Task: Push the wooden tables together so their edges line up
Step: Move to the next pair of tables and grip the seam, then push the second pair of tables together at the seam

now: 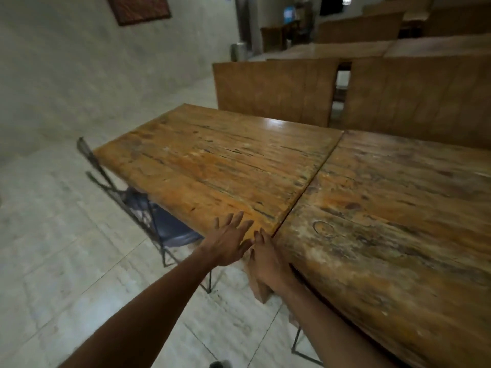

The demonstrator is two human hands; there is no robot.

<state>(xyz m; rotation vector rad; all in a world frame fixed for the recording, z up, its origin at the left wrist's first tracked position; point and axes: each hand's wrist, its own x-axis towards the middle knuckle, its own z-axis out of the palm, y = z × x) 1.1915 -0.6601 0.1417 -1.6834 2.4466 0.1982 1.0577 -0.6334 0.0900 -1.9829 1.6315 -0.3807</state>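
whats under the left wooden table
Under the left wooden table a folding chair with a metal frame and dark blue seat is tucked in at the near edge. The tabletop hides the rest, including the table's own legs.

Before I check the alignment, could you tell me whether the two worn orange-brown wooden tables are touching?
Cannot tell. In the head view, a thin dark seam separates the left wooden table and the right wooden table; it may be rounded edges pressed together or a narrow gap.

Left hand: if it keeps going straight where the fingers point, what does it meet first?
The left hand points up and right across the left table. The top looks bare along that line, so the first thing is probably the seam with the right table. Depth is unclear.
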